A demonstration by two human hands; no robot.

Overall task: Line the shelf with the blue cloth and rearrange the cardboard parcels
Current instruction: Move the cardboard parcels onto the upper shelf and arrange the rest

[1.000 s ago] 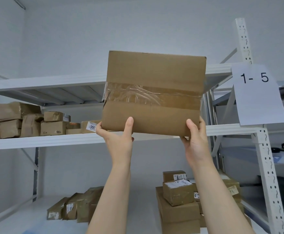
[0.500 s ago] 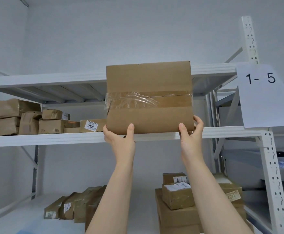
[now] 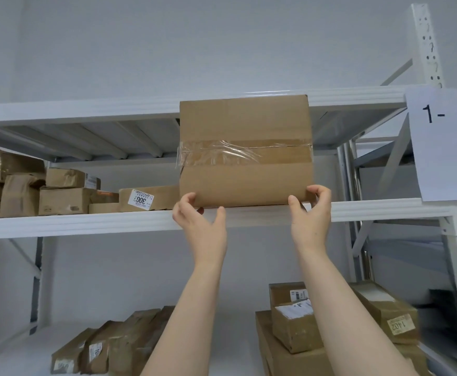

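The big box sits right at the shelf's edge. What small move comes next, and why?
Probably slide the cardboard box deeper onto the middle shelf: it stands at the front lip, with the left hand and right hand gripping its lower corners.

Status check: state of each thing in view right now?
Taped box: sealed, upright, resting on middle shelf.
Left hand: fingers curled on box's lower-left corner.
Right hand: pinches box's lower-right corner.
Labelled parcel: lying flat, left of box.
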